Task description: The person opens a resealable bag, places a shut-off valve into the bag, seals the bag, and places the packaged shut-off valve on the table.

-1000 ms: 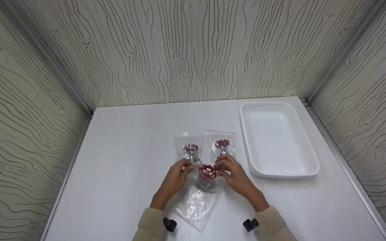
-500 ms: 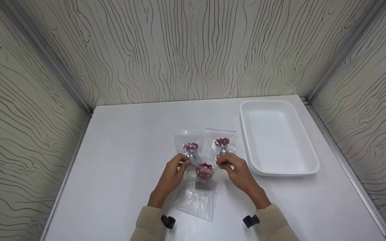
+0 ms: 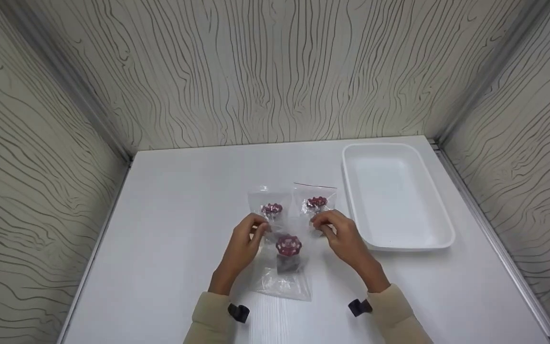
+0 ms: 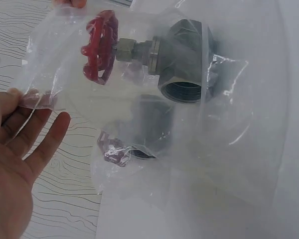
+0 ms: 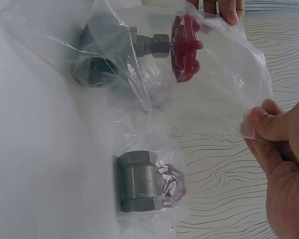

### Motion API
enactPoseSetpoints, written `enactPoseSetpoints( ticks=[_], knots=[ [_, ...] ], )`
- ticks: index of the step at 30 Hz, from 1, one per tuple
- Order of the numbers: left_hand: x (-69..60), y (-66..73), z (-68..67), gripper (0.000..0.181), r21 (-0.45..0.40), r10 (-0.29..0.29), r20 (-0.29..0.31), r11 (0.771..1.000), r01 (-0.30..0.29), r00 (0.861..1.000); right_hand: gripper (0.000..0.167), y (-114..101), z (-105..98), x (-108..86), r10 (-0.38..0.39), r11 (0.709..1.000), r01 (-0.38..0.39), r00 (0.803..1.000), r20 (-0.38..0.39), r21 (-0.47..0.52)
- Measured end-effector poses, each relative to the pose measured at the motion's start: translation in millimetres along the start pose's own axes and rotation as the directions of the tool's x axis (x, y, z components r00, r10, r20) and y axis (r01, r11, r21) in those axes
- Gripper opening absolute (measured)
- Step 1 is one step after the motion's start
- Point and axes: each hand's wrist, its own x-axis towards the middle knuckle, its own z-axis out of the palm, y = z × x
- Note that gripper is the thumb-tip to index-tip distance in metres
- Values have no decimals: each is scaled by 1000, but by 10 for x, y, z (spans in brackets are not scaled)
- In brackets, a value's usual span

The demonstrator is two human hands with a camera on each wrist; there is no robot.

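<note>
A gate valve (image 3: 288,245) with a red handwheel and grey metal body stands inside a clear plastic bag (image 3: 282,286) at the table's middle. My left hand (image 3: 245,242) pinches one upper corner of this bag between thumb and fingers; my right hand (image 3: 341,235) pinches the opposite corner. In the left wrist view the valve's threaded end (image 4: 182,92) shows through the film. Beyond the hands lie two more bagged valves, a left valve (image 3: 271,209) and a right valve (image 3: 317,202). The fingers partly cover the right one.
A white rectangular tray (image 3: 447,224) stands on the right of the white table (image 3: 174,215). Wood-patterned panels (image 3: 275,71) wall in the back and both sides.
Both hands have moved slightly up and apart, drawing the bag's mouth wider. The valve, earlier near the right fingers, now sits lower inside the bag, and the bag's bottom has shifted up.
</note>
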Motion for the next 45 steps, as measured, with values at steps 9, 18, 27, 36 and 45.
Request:
enactPoseSetpoints(
  ticks=[9, 18, 27, 36, 45],
  knots=[
    [32, 51, -47, 11, -2, 33, -23, 999, -33, 999, 22, -107, -68, 79, 61, 994, -62, 998, -10, -91],
    [62, 144, -103, 11, -50, 32, -54, 998, -35, 998, 25, -198, -161, 182, -11, 1000, 10, 998, -59, -18],
    [83, 247, -157, 8, -80, 102, -100, 991, -110, 990, 28, -306, -253, 252, -92, 995, 96, 990, -108, 32],
    [63, 360, -193, 7, -65, 137, -124, 987, -145, 983, 31, -462, -339, 265, -148, 986, 157, 979, -143, 54],
    [75, 422, -185, 7, -72, 169, -133, 981, -179, 977, 33, -516, -403, 280, -174, 982, 184, 971, -162, 47]
  ],
)
